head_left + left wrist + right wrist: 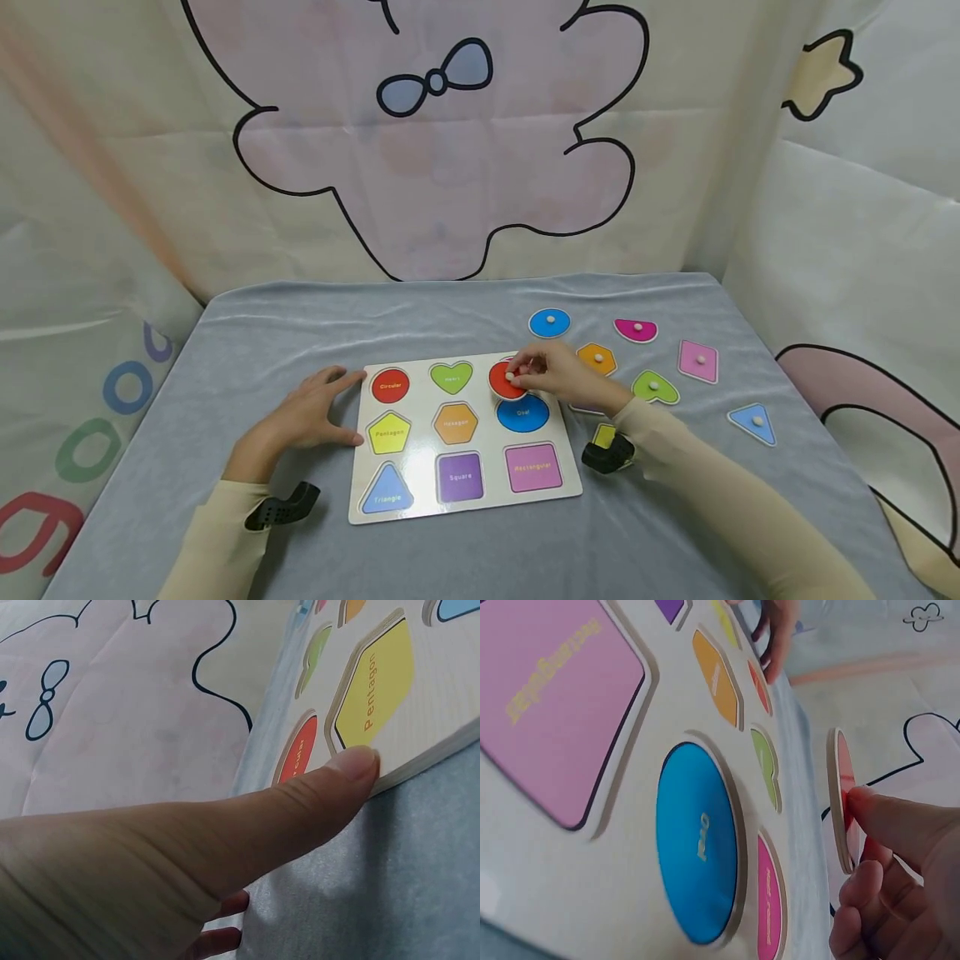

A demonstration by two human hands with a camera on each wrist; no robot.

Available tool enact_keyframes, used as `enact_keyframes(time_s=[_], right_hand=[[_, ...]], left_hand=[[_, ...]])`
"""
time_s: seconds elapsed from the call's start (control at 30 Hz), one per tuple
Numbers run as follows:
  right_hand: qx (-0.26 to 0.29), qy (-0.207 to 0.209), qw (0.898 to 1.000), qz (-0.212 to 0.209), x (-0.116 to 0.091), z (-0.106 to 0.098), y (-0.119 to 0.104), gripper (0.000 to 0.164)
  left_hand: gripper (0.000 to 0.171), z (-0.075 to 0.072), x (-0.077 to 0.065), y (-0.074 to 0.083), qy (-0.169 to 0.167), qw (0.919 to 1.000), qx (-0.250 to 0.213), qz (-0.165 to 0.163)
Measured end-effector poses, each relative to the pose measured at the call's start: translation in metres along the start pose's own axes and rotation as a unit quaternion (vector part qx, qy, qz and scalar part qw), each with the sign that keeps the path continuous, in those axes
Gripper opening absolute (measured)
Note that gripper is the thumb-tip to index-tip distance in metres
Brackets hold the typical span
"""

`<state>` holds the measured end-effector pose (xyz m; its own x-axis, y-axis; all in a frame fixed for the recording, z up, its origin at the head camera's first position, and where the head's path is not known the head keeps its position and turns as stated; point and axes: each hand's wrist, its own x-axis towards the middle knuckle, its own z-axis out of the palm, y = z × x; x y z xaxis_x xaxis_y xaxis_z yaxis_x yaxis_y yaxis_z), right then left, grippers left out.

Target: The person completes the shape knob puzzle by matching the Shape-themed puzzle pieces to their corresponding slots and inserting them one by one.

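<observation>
A white shape puzzle board lies on the cloth, its printed recesses naming shapes such as Circular, Heart and Pentagon. My right hand pinches the small knob of a red round puzzle piece. In the right wrist view that piece is raised off the board, tilted on edge to the camera. From the head view it overlaps the upper right corner and covers most of the pink half-round recess. My left hand rests at the board's left edge, thumb touching the rim beside the yellow pentagon recess.
Loose knobbed pieces lie to the right: a blue oval, magenta half-round, orange hexagon, pink rectangle, green heart and blue triangle. A yellow piece is partly hidden by the right wrist's black strap.
</observation>
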<state>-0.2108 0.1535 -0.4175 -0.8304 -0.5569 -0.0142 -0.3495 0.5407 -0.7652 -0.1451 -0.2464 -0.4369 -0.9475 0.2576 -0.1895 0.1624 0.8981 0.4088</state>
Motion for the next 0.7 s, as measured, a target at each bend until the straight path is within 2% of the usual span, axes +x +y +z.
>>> enact_keyframes(time_s=[0.1, 0.43, 0.7], right_hand=[[-0.007, 0.002, 1.000, 0.002, 0.006, 0.004, -0.004, 0.014], [0.007, -0.009, 0.999, -0.030, 0.031, 0.022, -0.016, 0.013], [0.022, -0.019, 0.999, -0.020, 0.045, 0.037, -0.026, 0.013]], left_hand=[[0.103, 0.000, 0.000, 0.000, -0.002, 1.0000, 0.001, -0.001], [0.103, 0.000, 0.002, 0.000, -0.007, 1.0000, 0.000, -0.006], [0.103, -0.001, 0.002, 0.000, -0.006, 1.0000, -0.003, -0.002]])
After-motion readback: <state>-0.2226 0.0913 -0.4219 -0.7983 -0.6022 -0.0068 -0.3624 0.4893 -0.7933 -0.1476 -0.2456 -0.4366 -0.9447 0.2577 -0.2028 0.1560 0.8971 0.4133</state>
